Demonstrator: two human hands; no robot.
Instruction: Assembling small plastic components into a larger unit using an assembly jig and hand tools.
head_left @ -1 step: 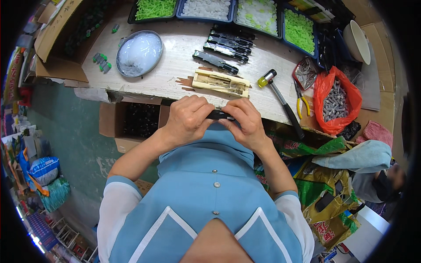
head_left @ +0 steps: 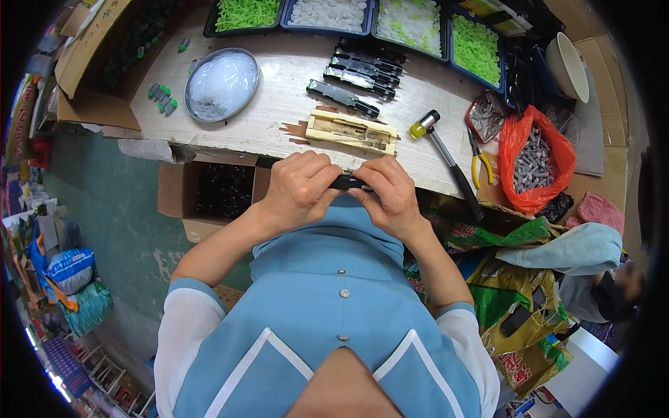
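Garment: light blue short-sleeved top, buttoned down the centre front with small round pale buttons, three visible. Collar: wide, pointed, blue, edged with a narrow white stripe. Sleeves: white, sheer-looking, ending above the elbow with a blue band at the cuff. Forearms bare. Left hand [head_left: 301, 187] and right hand [head_left: 391, 195]: no gloves, no rings or watch visible

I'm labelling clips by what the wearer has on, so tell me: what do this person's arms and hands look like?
Both the left hand and the right hand are bare: no gloves, and no rings or watch that I can make out. The forearms are uncovered too. Short white sleeves end above the elbows, on a light blue top with white trim lines and small round buttons down the front.
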